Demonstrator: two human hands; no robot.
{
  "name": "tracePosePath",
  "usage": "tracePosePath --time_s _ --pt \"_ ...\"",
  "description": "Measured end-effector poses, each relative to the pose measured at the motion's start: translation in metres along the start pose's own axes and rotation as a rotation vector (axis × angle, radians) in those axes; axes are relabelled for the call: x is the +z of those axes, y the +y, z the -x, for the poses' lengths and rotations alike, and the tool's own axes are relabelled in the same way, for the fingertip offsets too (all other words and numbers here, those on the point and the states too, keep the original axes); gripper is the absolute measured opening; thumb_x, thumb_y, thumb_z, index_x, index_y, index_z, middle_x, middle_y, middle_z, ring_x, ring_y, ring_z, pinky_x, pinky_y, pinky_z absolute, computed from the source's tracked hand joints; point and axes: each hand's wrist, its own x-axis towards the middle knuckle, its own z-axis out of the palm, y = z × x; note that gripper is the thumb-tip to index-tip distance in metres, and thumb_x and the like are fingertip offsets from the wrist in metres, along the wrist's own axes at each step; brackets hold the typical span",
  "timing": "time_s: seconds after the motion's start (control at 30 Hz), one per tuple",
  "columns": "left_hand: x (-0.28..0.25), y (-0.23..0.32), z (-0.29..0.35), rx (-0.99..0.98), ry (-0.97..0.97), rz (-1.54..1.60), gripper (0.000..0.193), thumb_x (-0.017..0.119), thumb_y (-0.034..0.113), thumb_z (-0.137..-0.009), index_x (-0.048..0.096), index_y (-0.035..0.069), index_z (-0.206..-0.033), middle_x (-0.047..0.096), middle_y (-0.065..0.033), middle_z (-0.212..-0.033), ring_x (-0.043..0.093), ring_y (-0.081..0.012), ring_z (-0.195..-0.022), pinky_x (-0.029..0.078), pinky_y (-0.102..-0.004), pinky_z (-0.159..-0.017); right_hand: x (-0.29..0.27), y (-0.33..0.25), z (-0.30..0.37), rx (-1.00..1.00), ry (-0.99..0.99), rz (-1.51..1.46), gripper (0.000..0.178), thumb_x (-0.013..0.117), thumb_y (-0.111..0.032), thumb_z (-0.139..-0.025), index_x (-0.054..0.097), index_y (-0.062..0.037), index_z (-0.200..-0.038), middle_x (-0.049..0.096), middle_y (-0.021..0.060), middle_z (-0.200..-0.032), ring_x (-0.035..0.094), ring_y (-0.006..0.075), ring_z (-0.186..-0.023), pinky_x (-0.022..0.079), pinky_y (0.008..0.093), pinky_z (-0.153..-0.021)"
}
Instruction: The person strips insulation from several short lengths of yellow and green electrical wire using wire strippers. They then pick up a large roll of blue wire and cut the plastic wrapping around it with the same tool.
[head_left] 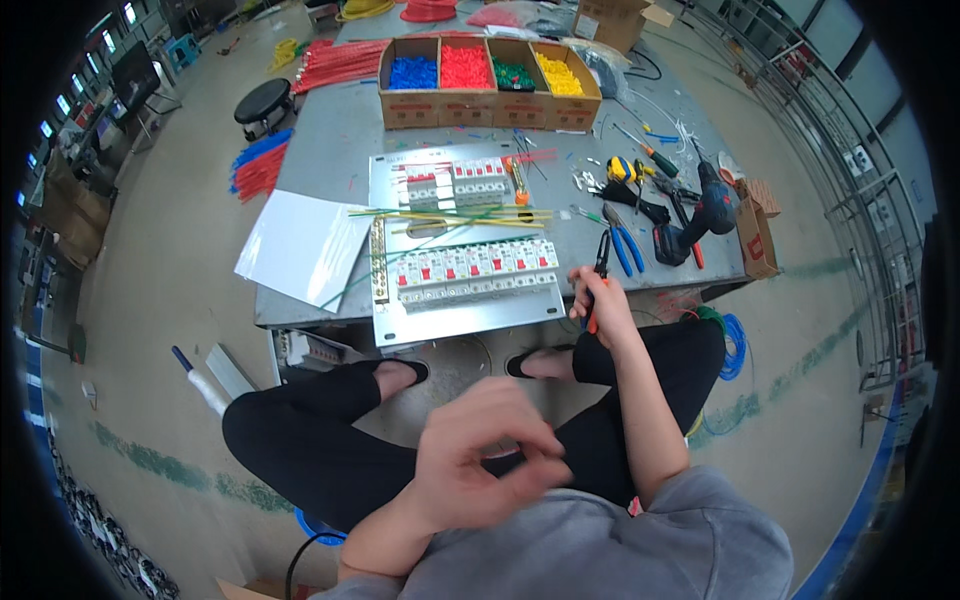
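My right hand [603,305] is closed around wire strippers [603,252] at the table's front edge, their dark jaws pointing away from me and an orange handle showing below. Nearer my body, above my lap, my left hand [480,455] is raised, with its thumb and fingers curled into a pinch. It is slightly blurred, and whatever it may hold is too small to make out. Ahead of both lies a metal mounting plate [470,325] with two rows of circuit breakers [475,270]. Green and yellow wires [460,218] lie loosely across it between the rows.
Blue-handled pliers [624,240], a cordless drill [700,215] and a screwdriver [650,152] lie at the right. Cardboard bins [490,108] of coloured small parts stand behind the plate. A white sheet [300,250] overhangs the left edge; a stool [264,105] stands beyond.
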Motion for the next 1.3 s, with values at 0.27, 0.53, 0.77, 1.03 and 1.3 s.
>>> tracePosePath --time_s 0.27,0.53,0.77,1.03,1.3 --pt "0.034 0.008 -0.028 0.412 -0.139 0.429 0.050 0.094 0.054 -0.080 0.076 0.007 -0.081 0.064 -0.0002 -0.071 0.056 -0.0214 -0.063 0.034 -0.0332 -0.061 -0.020 0.025 0.036 0.054 0.042 0.030 0.032 0.062 -0.034 -0.111 0.066 -0.0025 -0.114 0.047 -0.0017 -0.069 0.048 0.0118 -0.058 0.050 0.0328 -0.060" --pt "0.023 0.024 -0.024 0.164 -0.097 0.225 0.042 0.062 0.027 -0.107 0.074 -0.002 -0.079 0.069 -0.0096 -0.071 0.058 -0.0240 -0.064 0.044 -0.0381 -0.062 -0.019 -0.030 -0.024 -0.016 -0.012 0.414 0.026 0.073 -0.024 -0.100 0.066 -0.0031 -0.113 0.054 -0.0010 -0.078 0.050 0.0103 -0.064 0.046 0.0306 -0.061" --pt "-0.049 -0.051 -0.055 -0.309 0.272 -0.277 0.037 0.054 0.025 -0.113 0.068 -0.003 -0.094 0.059 -0.0044 -0.076 0.054 -0.0092 -0.070 0.042 -0.0277 -0.064 -0.050 -0.090 -0.102 -0.094 -0.010 1.383 0.042 0.076 -0.024 -0.089 0.063 -0.0001 -0.120 0.072 0.0236 -0.112 0.070 0.0399 -0.113 0.056 0.0491 -0.092" --pt "-0.186 -0.179 -0.153 -0.342 -0.347 -1.396 0.052 0.085 0.033 -0.087 0.070 0.004 -0.127 0.067 -0.0160 -0.122 0.059 -0.0357 -0.123 0.048 -0.0458 -0.103 -0.030 -0.090 -0.128 -0.108 -0.142 1.582 0.027 0.067 -0.014 -0.093 0.069 -0.0012 -0.117 0.076 0.0229 -0.116 0.072 0.0418 -0.113 0.058 0.0510 -0.096" --pt "-0.180 -0.201 -0.170 -0.312 -0.491 -1.421 0.075 0.097 0.024 -0.067 0.069 0.005 -0.134 0.063 -0.0153 -0.123 0.057 -0.0398 -0.122 0.045 -0.0473 -0.108 -0.055 -0.082 -0.151 -0.119 -0.181 1.580 0.036 0.073 -0.021 -0.092 0.073 -0.0034 -0.123 0.074 0.0218 -0.124 0.070 0.0403 -0.119 0.058 0.0490 -0.101"
